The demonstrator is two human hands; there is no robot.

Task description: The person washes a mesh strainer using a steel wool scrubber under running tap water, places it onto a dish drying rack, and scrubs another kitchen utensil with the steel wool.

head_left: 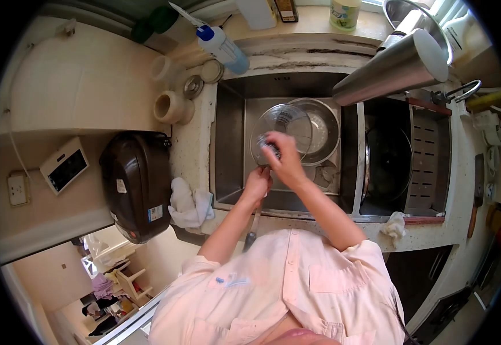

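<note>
Forearms [331,210] converging over grey steel sink [256,89], left hand [257,184] clamped on long slim handle [256,217], right hand [285,160] on silvery scrubber [268,148].

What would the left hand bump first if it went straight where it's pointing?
Probably the right hand, just ahead of the left hand, though I can't tell which is higher.

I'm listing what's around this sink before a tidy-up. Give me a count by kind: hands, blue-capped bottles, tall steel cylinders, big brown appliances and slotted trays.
Hands: 2, the left hand and the right hand
Blue-capped bottle: 1
Tall steel cylinder: 1
Big brown appliance: 1
Slotted tray: 1
Total: 6
</note>
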